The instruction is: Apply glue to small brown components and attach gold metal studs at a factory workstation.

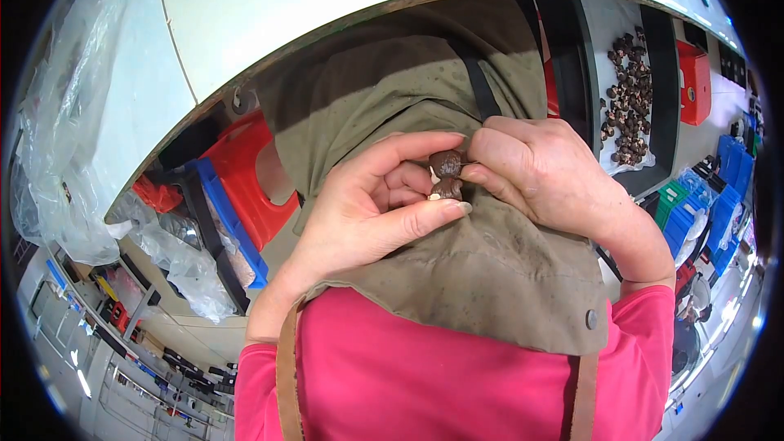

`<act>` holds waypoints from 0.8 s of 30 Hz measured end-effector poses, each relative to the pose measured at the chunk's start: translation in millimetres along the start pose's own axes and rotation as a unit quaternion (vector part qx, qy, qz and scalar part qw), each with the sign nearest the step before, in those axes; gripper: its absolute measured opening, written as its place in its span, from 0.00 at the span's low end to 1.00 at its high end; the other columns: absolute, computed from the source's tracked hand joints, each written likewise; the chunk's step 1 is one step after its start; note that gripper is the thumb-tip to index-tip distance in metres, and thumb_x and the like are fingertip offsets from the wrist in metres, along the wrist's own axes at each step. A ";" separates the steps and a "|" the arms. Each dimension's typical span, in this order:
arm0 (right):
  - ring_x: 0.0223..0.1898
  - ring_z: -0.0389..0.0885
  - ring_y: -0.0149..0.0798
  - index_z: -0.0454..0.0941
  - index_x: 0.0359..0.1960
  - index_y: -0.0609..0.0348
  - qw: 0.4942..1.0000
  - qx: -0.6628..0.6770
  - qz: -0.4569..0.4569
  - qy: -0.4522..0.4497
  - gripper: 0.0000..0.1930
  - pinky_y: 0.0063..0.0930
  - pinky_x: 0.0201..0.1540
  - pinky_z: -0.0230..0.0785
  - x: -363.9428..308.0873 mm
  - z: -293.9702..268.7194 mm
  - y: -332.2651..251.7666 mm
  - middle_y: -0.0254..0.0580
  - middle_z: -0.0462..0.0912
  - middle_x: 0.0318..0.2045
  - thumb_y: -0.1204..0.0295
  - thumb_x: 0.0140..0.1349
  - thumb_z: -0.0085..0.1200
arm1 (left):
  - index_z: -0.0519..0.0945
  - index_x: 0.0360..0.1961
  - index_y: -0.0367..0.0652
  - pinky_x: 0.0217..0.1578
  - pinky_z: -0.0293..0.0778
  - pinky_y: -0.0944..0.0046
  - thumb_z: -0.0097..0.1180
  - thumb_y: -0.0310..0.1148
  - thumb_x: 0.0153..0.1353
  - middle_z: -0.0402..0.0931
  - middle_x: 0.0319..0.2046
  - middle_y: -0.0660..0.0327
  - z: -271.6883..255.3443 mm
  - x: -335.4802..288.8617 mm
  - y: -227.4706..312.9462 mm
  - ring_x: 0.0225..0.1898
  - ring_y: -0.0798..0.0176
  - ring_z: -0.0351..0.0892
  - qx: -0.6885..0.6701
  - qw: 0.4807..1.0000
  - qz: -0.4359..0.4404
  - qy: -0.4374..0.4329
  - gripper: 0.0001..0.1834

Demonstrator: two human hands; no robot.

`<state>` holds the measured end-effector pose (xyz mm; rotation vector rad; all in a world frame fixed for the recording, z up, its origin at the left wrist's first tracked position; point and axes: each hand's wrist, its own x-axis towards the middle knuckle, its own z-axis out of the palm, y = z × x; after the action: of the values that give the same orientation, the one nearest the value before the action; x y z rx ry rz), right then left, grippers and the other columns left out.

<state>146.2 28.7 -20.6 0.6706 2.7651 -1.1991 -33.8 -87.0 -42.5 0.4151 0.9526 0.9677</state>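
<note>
Over the lap, my left hand (363, 196) grips a small dark brown figure (446, 165) between thumb and fingers. It has two glossy rounded parts, one above the other, with cream-coloured bits on the left side. My right hand (531, 165) is closed in a pinch against the right side of the figure. Its fingertips meet there, and whatever they may hold is hidden. Under both hands lies an olive-brown apron (498, 253) with dark spots.
A white table edge (343, 12) curves ahead. On the right, a dark tray (668, 90) holds many similar brown and cream pieces (629, 98), near a red bin (694, 82). Left are a red stool (245, 175), a blue crate (224, 216) and clear plastic bags (73, 114).
</note>
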 end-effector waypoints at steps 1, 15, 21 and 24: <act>0.26 0.75 0.50 0.70 0.31 0.59 1.000 0.000 -0.006 -0.001 0.09 0.39 0.27 0.67 0.3 -0.1 0.6 0.43 0.72 0.25 0.67 0.59 0.54 | 0.68 0.57 0.36 0.42 0.74 0.73 0.60 0.22 0.57 0.78 0.35 0.62 0.5 -0.2 -0.1 0.38 0.73 0.77 -0.004 1.000 0.002 0.002 0.26; 0.27 0.75 0.50 0.69 0.31 0.59 0.999 0.021 0.031 0.019 0.09 0.40 0.27 0.67 -3.7 3.1 -2.4 0.45 0.73 0.26 0.68 0.58 0.54 | 0.69 0.56 0.37 0.41 0.75 0.74 0.62 0.23 0.55 0.76 0.39 0.62 4.8 -1.0 -1.4 0.39 0.74 0.77 0.038 0.999 0.037 0.014 0.26; 0.27 0.75 0.50 0.69 0.30 0.59 0.999 0.030 -0.006 0.015 0.09 0.40 0.26 0.67 1.6 6.0 -1.5 0.45 0.72 0.25 0.69 0.58 0.55 | 0.71 0.55 0.35 0.42 0.75 0.74 0.62 0.22 0.54 0.70 0.47 0.61 -0.6 -1.8 -0.4 0.39 0.75 0.77 0.054 0.997 0.047 0.008 0.26; 0.27 0.75 0.51 0.69 0.30 0.59 0.999 0.034 0.003 0.034 0.09 0.40 0.26 0.66 0.8 5.8 -3.5 0.45 0.72 0.25 0.69 0.57 0.55 | 0.71 0.55 0.36 0.42 0.75 0.74 0.62 0.22 0.54 0.70 0.46 0.61 1.4 -1.3 -1.2 0.39 0.75 0.77 0.035 0.997 0.061 0.018 0.26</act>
<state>143.4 22.7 -22.5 0.7392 2.7851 -1.2979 -32.3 -88.7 -41.8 0.5214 1.0060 1.0571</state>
